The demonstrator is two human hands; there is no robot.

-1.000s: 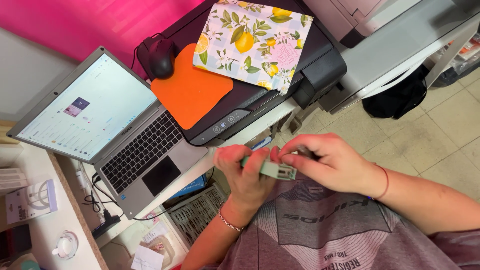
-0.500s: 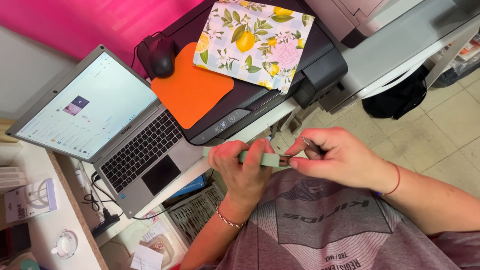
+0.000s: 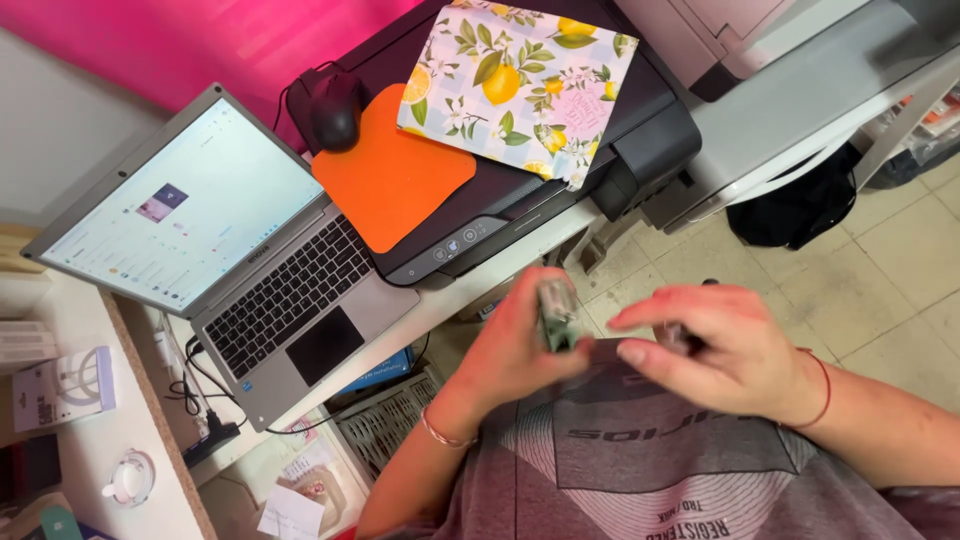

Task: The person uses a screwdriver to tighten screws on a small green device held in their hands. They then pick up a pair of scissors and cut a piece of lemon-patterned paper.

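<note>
Both hands meet just above the person's chest, in front of a grey printed shirt [image 3: 650, 470]. The left hand [image 3: 515, 345] rises from a bent wrist that wears a thin bracelet [image 3: 443, 435]; its fingers [image 3: 560, 362] are curled around a small grey-green device [image 3: 556, 313], which stands nearly upright in the grasp with its top end poking out above the hand. The picture is blurred here, so the device's finer shape cannot be told. The right hand [image 3: 720, 350] comes in from the right, palm down, with a red cord [image 3: 822, 385] round the wrist. Its fingers are bent and close on a small dark piece [image 3: 678, 335], while the index finger stretches toward the left hand, its tip near the device. A dark flat part [image 3: 603, 350] shows between the two hands; whether it belongs to the device cannot be told.

Beyond the hands, the white bench [image 3: 470, 295] carries an open laptop [image 3: 230, 265] with a lit screen, and a black printer [image 3: 560, 175]. On the printer lie an orange mouse pad [image 3: 385, 175], a black mouse [image 3: 335, 110] at its upper corner, and a sheet with a lemon print [image 3: 520, 85]. Under the bench a grey slatted basket [image 3: 385, 425] holds things too small to make out, and papers [image 3: 295, 500] lie beside it. A black bag [image 3: 795, 205] hangs over the tiled floor [image 3: 860, 285].
</note>
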